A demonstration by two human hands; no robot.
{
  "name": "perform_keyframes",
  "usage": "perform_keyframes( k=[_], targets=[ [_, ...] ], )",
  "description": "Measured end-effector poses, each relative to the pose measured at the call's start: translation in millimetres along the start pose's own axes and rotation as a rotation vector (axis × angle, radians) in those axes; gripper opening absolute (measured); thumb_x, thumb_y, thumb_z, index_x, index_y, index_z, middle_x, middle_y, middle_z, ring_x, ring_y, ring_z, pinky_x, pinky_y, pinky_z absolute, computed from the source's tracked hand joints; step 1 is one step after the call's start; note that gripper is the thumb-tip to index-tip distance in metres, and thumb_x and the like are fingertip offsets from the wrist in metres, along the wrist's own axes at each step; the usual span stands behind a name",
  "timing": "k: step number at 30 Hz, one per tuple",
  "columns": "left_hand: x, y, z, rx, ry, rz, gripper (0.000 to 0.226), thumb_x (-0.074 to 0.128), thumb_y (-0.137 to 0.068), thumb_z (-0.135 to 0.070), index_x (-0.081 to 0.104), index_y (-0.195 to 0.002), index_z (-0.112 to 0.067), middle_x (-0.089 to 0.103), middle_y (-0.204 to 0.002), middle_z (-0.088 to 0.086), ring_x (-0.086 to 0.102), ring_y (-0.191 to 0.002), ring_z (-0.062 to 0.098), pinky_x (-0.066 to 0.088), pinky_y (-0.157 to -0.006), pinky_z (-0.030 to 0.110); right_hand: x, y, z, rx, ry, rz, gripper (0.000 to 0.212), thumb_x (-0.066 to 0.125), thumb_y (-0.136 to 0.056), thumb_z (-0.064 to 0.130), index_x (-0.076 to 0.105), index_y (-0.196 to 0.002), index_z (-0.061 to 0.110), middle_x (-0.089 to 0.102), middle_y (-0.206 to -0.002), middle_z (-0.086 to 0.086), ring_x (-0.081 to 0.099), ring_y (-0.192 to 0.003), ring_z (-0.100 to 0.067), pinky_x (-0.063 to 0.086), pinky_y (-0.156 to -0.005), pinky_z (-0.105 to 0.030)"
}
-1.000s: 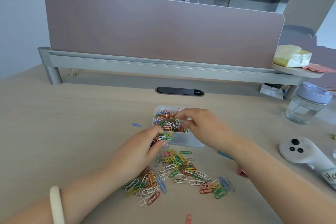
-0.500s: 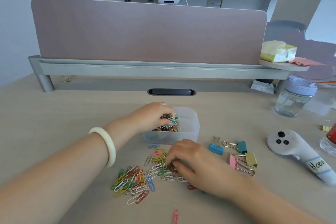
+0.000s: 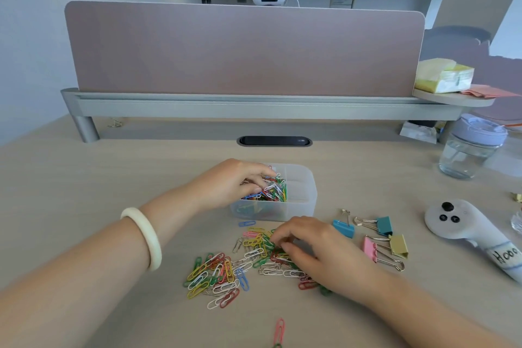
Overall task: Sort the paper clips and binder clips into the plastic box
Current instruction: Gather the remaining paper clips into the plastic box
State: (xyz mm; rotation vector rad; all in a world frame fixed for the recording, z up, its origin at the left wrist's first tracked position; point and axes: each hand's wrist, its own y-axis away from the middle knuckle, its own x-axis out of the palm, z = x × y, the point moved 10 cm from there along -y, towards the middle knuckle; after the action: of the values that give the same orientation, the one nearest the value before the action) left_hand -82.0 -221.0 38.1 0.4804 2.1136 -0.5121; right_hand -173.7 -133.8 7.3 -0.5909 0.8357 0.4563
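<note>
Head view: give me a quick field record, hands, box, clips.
left hand: over the plastic box, fingers in its left compartment among paper clips
right hand: on the loose paper clip pile on the desk, grip unclear
box right compartment: looks empty
binder clips: four, on the desk right of the box
stray pink clip: near the front edge

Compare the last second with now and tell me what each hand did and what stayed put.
The left hand went from the plastic box's near edge to over its paper-clip compartment. The right hand left the box and dropped onto the loose paper clips to gather more; what it grips is hidden. The camera shifted, bringing the binder clips into view. Box and pile stayed put.
</note>
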Motion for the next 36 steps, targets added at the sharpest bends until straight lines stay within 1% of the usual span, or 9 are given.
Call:
perform_keyframes(
  k=[8,11,14,16,18,22,26,31,36],
  targets=[
    [-61.9,41.1,47.5,-0.129,0.074,-0.394,0.029,0.048,-0.090,-0.007,0.057,-0.116,-0.017,0.062,-0.116,-0.002,0.057,-0.107,0.006,0.041,-0.095,0.024,-9.1,3.4,-7.8,0.047,-0.002,-0.038,0.021,0.052,-0.088,0.013,0.062,-0.097,0.029,0.060,-0.092,0.024,0.055,-0.094,0.000,0.043,-0.081,-0.012],
    [-24.8,53.0,90.7,-0.331,-0.097,-0.086,0.046,0.042,-0.094,-0.024,0.032,-0.137,-0.011,0.026,-0.150,0.006,0.023,-0.138,0.014,0.013,-0.109,0.020,-10.6,3.4,-13.3,0.080,-0.020,-0.053,0.023,0.051,-0.088,0.011,0.063,-0.094,0.030,0.064,-0.094,0.018,0.058,-0.094,-0.003,0.046,-0.081,-0.018],
    [13.5,61.5,95.2,-0.311,-0.298,0.148,0.063,0.022,-0.092,-0.050,0.012,-0.143,-0.014,0.000,-0.154,0.002,0.000,-0.142,0.012,-0.001,-0.112,0.023,-4.9,1.3,-15.6,0.070,-0.011,-0.040,0.023,0.049,-0.089,0.014,0.062,-0.096,0.032,0.064,-0.097,0.018,0.057,-0.096,-0.002,0.046,-0.083,-0.021],
    [21.5,69.2,89.1,-0.264,-0.391,0.178,0.097,-0.003,-0.068,-0.080,0.004,-0.143,-0.018,-0.012,-0.147,-0.008,-0.006,-0.140,0.007,-0.006,-0.111,0.024,-2.9,0.6,-18.4,0.071,-0.009,-0.034,0.022,0.047,-0.090,0.019,0.061,-0.100,0.032,0.063,-0.100,0.018,0.056,-0.098,0.000,0.045,-0.085,-0.020],
    [29.8,83.0,77.2,-0.206,-0.408,0.191,0.116,-0.015,-0.048,-0.088,-0.003,-0.143,-0.021,-0.016,-0.146,-0.011,-0.015,-0.135,0.002,-0.010,-0.110,0.021,-0.5,0.3,-19.7,0.067,-0.002,-0.021,0.024,0.044,-0.090,0.025,0.058,-0.107,0.034,0.060,-0.106,0.021,0.053,-0.104,0.003,0.042,-0.090,-0.017],
    [41.6,109.8,46.8,-0.144,-0.337,0.235,0.114,-0.012,-0.048,-0.090,-0.007,-0.142,-0.026,-0.024,-0.140,-0.014,-0.024,-0.131,-0.002,-0.014,-0.107,0.016,17.2,-6.6,-12.1,0.041,0.032,0.080,0.040,0.041,-0.091,0.033,0.044,-0.130,0.029,0.046,-0.128,0.020,0.037,-0.119,0.006,0.024,-0.100,-0.004],
    [51.0,112.2,27.1,-0.098,-0.308,0.257,0.111,-0.009,-0.050,-0.090,-0.009,-0.141,-0.027,-0.022,-0.142,-0.016,-0.022,-0.132,-0.005,-0.014,-0.104,0.011,35.6,-15.7,-5.1,0.037,-0.009,0.166,0.043,0.037,-0.091,0.033,0.040,-0.134,0.025,0.044,-0.124,0.019,0.031,-0.118,0.012,0.018,-0.096,0.003],
    [55.0,110.3,14.5,-0.075,-0.290,0.236,0.114,-0.008,-0.050,-0.090,-0.003,-0.143,-0.023,-0.014,-0.150,-0.013,-0.016,-0.131,-0.007,-0.014,-0.102,0.005,13.6,-5.0,-19.2,0.213,-0.489,0.017,0.030,0.039,-0.094,0.018,0.048,-0.122,0.019,0.069,-0.111,-0.004,0.061,-0.084,0.002,0.043,-0.079,-0.010],
    [65.7,106.9,-1.3,0.008,-0.321,0.261,0.100,-0.002,-0.060,-0.082,-0.004,-0.142,-0.026,-0.007,-0.155,-0.008,-0.017,-0.132,-0.007,-0.012,-0.105,0.009,-2.2,1.0,-36.1,0.279,-0.406,-0.097,0.027,0.038,-0.096,0.014,0.055,-0.112,0.027,0.069,-0.109,0.002,0.060,-0.107,-0.006,0.040,-0.101,-0.029]
  ],
)
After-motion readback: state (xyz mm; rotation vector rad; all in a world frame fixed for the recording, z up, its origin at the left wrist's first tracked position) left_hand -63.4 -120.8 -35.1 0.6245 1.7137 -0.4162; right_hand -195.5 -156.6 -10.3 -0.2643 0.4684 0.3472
